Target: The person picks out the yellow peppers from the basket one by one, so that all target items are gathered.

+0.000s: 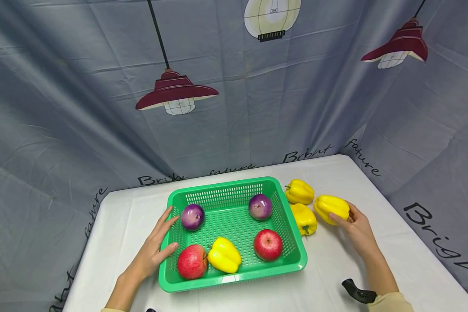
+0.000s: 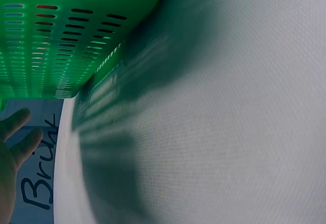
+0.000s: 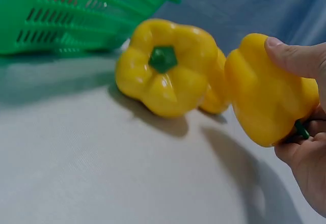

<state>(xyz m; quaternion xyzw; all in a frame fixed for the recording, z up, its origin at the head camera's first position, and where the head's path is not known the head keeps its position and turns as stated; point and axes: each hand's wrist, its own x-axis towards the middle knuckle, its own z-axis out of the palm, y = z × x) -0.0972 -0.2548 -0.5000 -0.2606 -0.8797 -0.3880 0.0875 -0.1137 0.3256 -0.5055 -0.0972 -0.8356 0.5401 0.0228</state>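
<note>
My right hand (image 1: 359,229) grips a yellow bell pepper (image 1: 331,209) to the right of the green basket (image 1: 234,286). In the right wrist view, thumb and fingers are round that pepper (image 3: 270,91), which is held above the table with its green stem by the fingers. Two more yellow bell peppers, one farther back (image 1: 299,192) and one nearer (image 1: 303,218), lie beside the basket's right wall. At the basket's left rim is my left hand (image 1: 152,251), its fingers spread and fairly straight; whether they touch the rim is hard to tell.
Inside the basket are two purple round vegetables, one left (image 1: 193,217) and one right (image 1: 260,207), two red apples, one left (image 1: 192,261) and one right (image 1: 268,245), and a yellow bell pepper (image 1: 224,255). A white cloth covers the table (image 1: 132,216). Grey-blue printed curtains (image 1: 234,130) stand behind.
</note>
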